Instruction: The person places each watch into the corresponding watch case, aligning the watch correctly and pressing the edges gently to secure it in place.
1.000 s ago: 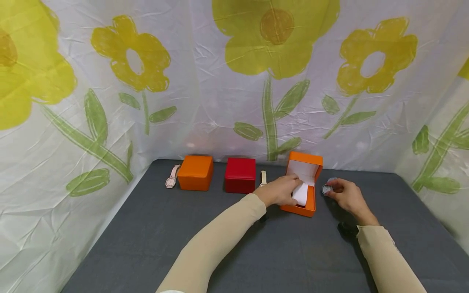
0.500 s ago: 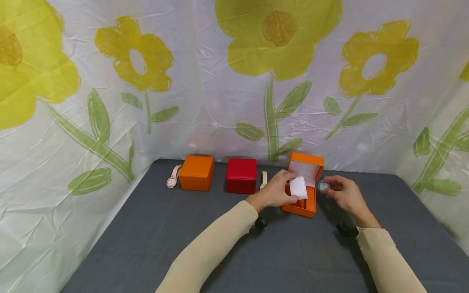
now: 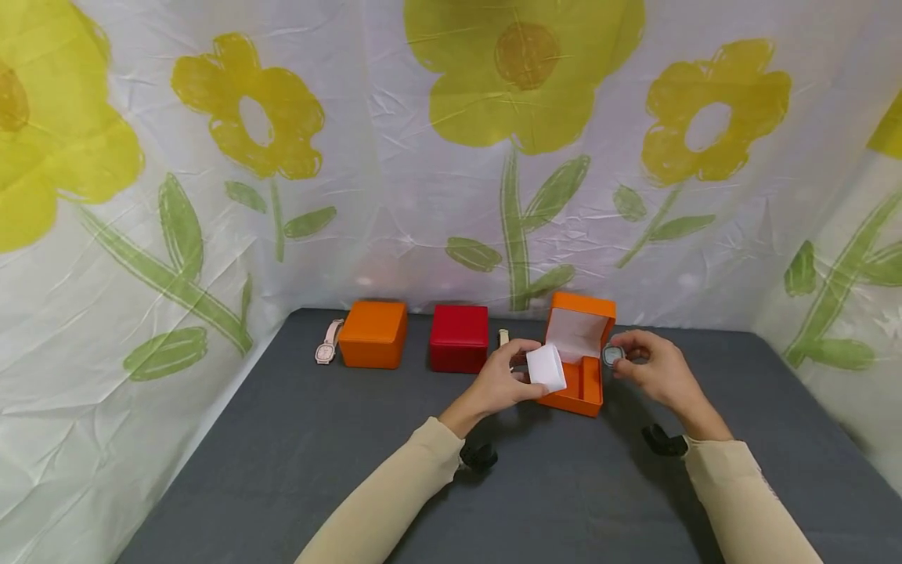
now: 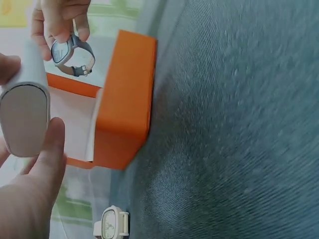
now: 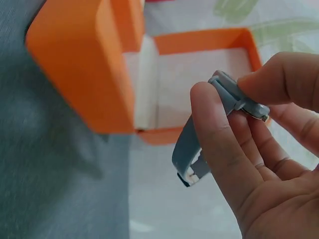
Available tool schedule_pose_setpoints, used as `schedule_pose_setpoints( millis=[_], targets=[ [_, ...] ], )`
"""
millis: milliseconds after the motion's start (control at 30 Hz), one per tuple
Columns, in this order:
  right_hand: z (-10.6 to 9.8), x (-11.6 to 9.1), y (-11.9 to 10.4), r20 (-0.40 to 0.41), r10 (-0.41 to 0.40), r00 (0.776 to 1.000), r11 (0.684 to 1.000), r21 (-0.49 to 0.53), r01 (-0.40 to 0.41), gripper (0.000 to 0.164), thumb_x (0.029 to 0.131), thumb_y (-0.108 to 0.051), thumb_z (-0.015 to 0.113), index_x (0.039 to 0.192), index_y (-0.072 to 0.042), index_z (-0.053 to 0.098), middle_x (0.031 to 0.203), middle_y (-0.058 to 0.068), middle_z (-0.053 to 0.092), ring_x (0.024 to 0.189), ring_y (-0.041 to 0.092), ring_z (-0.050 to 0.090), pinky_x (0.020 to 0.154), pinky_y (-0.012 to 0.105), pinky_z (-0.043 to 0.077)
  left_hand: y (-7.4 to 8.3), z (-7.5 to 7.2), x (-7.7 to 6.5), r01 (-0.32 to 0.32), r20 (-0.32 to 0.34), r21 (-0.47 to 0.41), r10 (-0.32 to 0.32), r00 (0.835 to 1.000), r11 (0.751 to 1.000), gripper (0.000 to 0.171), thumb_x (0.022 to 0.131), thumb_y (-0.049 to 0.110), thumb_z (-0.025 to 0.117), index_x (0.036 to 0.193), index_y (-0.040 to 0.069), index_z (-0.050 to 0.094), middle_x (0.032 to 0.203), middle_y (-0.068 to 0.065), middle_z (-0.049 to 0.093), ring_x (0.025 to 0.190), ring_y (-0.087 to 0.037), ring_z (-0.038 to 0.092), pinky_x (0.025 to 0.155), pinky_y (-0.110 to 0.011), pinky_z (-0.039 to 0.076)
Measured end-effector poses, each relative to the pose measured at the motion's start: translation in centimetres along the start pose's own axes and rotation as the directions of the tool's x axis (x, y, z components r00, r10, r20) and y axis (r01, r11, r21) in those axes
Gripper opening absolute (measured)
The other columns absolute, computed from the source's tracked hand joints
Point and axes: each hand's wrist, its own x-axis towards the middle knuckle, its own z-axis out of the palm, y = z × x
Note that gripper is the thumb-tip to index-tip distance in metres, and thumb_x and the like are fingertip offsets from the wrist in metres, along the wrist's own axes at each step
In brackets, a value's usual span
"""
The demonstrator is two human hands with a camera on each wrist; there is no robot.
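My left hand grips a white watch pillow between thumb and fingers, raised at the left front of an open orange watch box. In the left wrist view the flat end of the pillow faces the camera. On the box's other side, my right hand pinches a grey-blue watch by its case. The strap hangs in a buckled loop in the right wrist view. The box's lid stands up with a white lining, and an orange insert shows inside its base.
Left of the open box stand a closed red box and a closed orange box. A cream watch lies beside the red box, and a pink watch beside the closed orange one. A flowered cloth hangs behind the dark table.
My left hand has lifted the white pillow out of the open box and carried it left. The right hand has brought the watch slightly left, nearer the box.
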Motion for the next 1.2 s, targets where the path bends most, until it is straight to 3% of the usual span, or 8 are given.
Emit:
schedule_pose_setpoints(
  millis=[167,400,600,667,900,1200],
  targets=[
    [0.1,-0.5,-1.6,0.021,-0.046,0.999,0.999,0.006,0.046,0.029,0.09,-0.006,0.064,0.119,-0.006,0.06,0.108,0.012,0.059,0.086,0.026,0.062,0.066,0.029,0.053,0.4,-0.2,-1.3,-0.004,0.025,-0.083,0.006,1.0,0.997,0.061,0.077,-0.004,0.075,0.132,0.007,0.05,0.127,-0.008,0.05,0.104,-0.031,0.056,0.077,-0.032,0.055],
    [0.9,-1.3,-3.5,0.038,-0.09,0.995,0.996,0.005,0.09,0.028,0.087,-0.002,0.065,0.114,-0.007,0.062,0.106,0.01,0.06,0.089,0.024,0.059,0.065,0.028,0.053,1.1,0.2,-2.1,0.019,0.057,-0.077,-0.014,0.998,0.997,0.063,0.078,0.0,0.075,0.135,0.008,0.049,0.13,-0.007,0.048,0.105,-0.025,0.057,0.08,-0.03,0.054],
    [1.4,-1.6,-4.7,0.048,-0.114,0.992,0.993,0.031,0.113,0.027,0.086,-0.006,0.068,0.113,-0.009,0.063,0.108,0.008,0.061,0.091,0.023,0.059,0.066,0.029,0.051,1.3,0.2,-2.5,0.039,0.062,-0.077,-0.035,0.997,0.996,0.063,0.078,-0.001,0.075,0.135,0.006,0.048,0.131,-0.006,0.046,0.108,-0.028,0.056,0.081,-0.031,0.054],
    [1.5,-1.7,-5.0,0.062,-0.13,0.99,0.99,0.067,0.126,0.028,0.086,-0.006,0.068,0.114,-0.009,0.063,0.109,0.009,0.061,0.091,0.023,0.06,0.066,0.029,0.051,1.5,0.1,-2.7,0.042,0.07,-0.078,-0.036,0.997,0.996,0.064,0.078,-0.001,0.075,0.136,0.005,0.047,0.132,-0.006,0.045,0.109,-0.028,0.056,0.08,-0.031,0.054],
    [2.2,-1.7,-5.4,0.117,-0.204,0.972,0.962,0.211,0.176,0.024,0.087,-0.004,0.068,0.111,-0.008,0.065,0.105,0.01,0.062,0.087,0.023,0.058,0.069,0.031,0.053,4.7,-0.4,-3.9,0.048,0.122,-0.088,-0.037,0.992,0.995,0.065,0.079,-0.006,0.071,0.137,-0.005,0.043,0.134,-0.017,0.043,0.111,-0.035,0.053,0.078,-0.029,0.053],
    [2.7,-1.8,-5.5,0.195,-0.228,0.954,0.923,0.355,0.148,0.024,0.086,-0.002,0.067,0.109,-0.003,0.064,0.106,0.017,0.06,0.085,0.028,0.061,0.068,0.032,0.054,4.7,-0.5,-3.9,0.031,0.131,-0.043,-0.025,0.991,0.999,0.064,0.079,-0.004,0.073,0.136,-0.002,0.046,0.134,-0.015,0.044,0.109,-0.028,0.056,0.079,-0.027,0.053]
  ],
)
